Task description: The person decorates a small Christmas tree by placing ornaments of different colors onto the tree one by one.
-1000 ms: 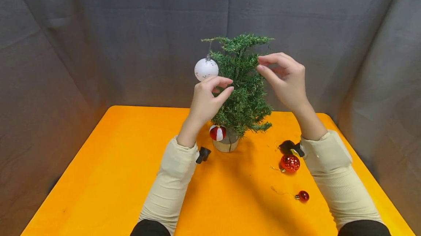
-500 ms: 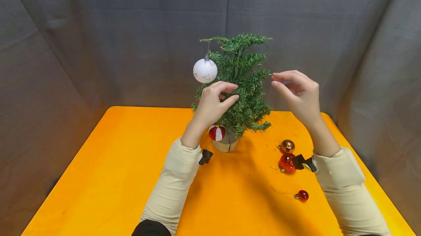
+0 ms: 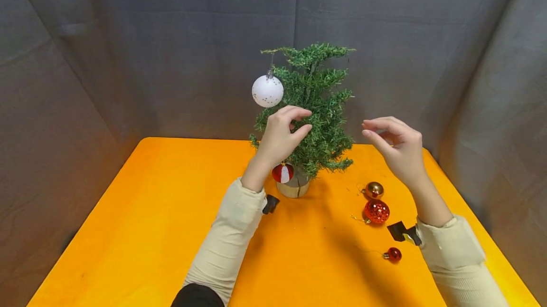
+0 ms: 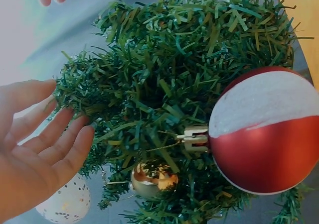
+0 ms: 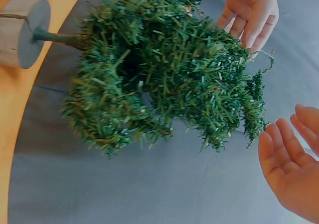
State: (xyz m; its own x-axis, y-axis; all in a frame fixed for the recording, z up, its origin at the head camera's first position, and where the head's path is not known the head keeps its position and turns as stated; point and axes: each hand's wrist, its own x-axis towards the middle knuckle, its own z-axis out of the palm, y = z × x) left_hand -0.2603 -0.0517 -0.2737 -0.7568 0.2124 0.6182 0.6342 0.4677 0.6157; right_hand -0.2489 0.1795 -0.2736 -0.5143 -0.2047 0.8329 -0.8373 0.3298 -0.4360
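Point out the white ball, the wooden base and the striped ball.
White ball (image 3: pixel 267 91): head view, front middle.
Wooden base (image 3: pixel 291 190): head view, front side.
Striped ball (image 4: pixel 265 137): left wrist view, red middle.

One tree (image 3: pixel 329 112), on one base (image 3: pixel 292 189), stands on one counter (image 3: pixel 171 202), with two hands in view: one left hand (image 3: pixel 282 132), one right hand (image 3: pixel 397 148). Across the views there are six balls. Three are on the tree, one white ball (image 3: pixel 267 91), one striped ball (image 3: pixel 283 173) and one gold ball (image 4: pixel 154 181); three lie on the counter, a second gold ball (image 3: pixel 374 190), one big red ball (image 3: pixel 377 211) and one small red ball (image 3: pixel 394 254).
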